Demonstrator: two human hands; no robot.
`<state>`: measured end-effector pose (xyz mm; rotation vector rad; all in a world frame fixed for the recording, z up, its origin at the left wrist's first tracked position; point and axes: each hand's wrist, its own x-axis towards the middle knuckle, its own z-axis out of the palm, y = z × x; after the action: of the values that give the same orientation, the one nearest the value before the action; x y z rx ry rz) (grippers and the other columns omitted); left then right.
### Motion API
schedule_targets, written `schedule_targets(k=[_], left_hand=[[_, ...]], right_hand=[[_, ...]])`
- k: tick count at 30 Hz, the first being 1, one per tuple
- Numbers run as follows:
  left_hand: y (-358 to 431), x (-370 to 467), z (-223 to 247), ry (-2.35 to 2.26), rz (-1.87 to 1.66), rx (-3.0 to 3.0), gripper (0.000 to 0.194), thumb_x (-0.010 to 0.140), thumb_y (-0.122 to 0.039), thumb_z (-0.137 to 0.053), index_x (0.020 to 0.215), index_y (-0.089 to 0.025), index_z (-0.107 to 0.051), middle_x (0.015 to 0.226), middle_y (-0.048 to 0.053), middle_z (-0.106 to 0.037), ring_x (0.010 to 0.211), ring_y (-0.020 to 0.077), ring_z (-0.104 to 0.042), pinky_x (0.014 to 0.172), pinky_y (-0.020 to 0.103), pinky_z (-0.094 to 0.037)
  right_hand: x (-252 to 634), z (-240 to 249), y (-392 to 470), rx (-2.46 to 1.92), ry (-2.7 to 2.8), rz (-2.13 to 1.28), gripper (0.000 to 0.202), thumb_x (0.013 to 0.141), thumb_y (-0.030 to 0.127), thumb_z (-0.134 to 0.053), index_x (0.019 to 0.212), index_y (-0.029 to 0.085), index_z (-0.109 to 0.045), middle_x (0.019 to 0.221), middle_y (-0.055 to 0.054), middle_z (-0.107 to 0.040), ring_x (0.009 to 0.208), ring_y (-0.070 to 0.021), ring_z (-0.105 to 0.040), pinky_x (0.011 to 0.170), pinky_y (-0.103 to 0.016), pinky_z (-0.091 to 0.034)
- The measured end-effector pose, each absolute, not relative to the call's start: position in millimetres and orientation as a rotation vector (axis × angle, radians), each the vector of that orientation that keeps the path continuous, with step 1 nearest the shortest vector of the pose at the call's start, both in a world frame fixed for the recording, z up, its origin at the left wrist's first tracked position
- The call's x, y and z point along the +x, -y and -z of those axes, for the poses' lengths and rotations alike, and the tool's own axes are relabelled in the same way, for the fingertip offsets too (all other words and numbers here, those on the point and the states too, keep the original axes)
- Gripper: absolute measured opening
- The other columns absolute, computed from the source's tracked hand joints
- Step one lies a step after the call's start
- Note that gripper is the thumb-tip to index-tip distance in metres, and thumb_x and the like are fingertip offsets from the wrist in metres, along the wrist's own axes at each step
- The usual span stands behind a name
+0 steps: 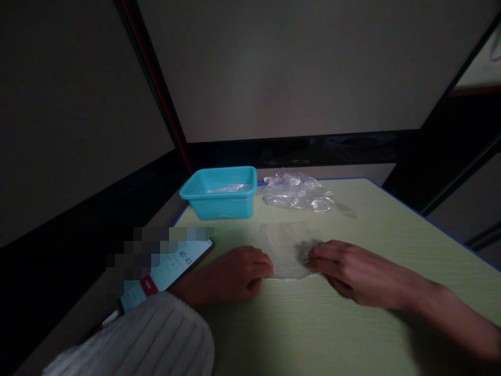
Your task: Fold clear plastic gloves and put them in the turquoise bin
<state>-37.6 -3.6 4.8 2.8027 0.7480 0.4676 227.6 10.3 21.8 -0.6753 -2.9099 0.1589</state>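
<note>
A clear, flat plastic bag (287, 248) lies on the pale green table (289, 334) between my hands. My left hand (242, 272) pinches the bag's near left corner, its fingers curled together. At the bag's near right side is my right hand (344, 269), fingers bent and pressed together on its edge. The right fingertips are partly hidden under the hand.
A turquoise basket (225, 206) with clear plastic inside stands at the table's back left. Right of it lies a crumpled pile of clear plastic (295, 192). A lit phone (172, 269) lies at the left, beside my left forearm. A wall rises behind the table.
</note>
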Motion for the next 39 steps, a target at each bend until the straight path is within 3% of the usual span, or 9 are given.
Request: schedule_targets(k=[7, 16, 28, 39], left_hand=[[0, -39, -8, -0.715, -0.489, 2.662, 0.027, 0.076, 0.001, -0.045, 0.087, -0.013, -0.065, 0.096, 0.007, -0.068, 0.089, 0.0140, -0.062, 0.084, 0.022, -0.046], [1, -42, -14, -0.705, -0.369, 2.677, 0.017, 0.076, -0.003, -0.056, 0.087, -0.013, -0.065, 0.104, 0.009, -0.067, 0.097, 0.0167, -0.062, 0.090, 0.024, -0.045], [1, -41, -12, -0.702, -0.358, 2.735, 0.018, 0.083, -0.004, -0.052, 0.091, -0.014, -0.064, 0.104, 0.008, -0.067, 0.097, 0.0156, -0.061, 0.089, 0.026, -0.046], [4, -42, -13, -0.679, -0.332, 2.827, 0.010, 0.079, -0.004, -0.059, 0.074, -0.012, -0.063, 0.104, 0.010, -0.067, 0.096, 0.0190, -0.062, 0.091, 0.028, -0.046]], right_hand=[[227, -24, -11, -0.682, 2.894, -0.215, 0.029, 0.079, 0.004, -0.043, 0.097, 0.015, -0.063, 0.091, -0.009, -0.063, 0.088, -0.0200, -0.058, 0.079, -0.035, -0.047], [228, -25, -11, -0.745, 2.945, -0.271, 0.030, 0.078, 0.002, -0.043, 0.098, 0.014, -0.062, 0.091, -0.009, -0.061, 0.088, -0.0211, -0.057, 0.080, -0.037, -0.046], [228, -25, -10, -0.723, 2.919, -0.286, 0.031, 0.078, 0.003, -0.042, 0.097, 0.013, -0.063, 0.091, -0.010, -0.062, 0.089, -0.0211, -0.058, 0.080, -0.038, -0.047], [227, -26, -10, -0.742, 2.938, -0.266, 0.024, 0.082, 0.006, -0.042, 0.091, 0.014, -0.062, 0.091, -0.010, -0.061, 0.089, -0.0209, -0.058, 0.080, -0.037, -0.047]])
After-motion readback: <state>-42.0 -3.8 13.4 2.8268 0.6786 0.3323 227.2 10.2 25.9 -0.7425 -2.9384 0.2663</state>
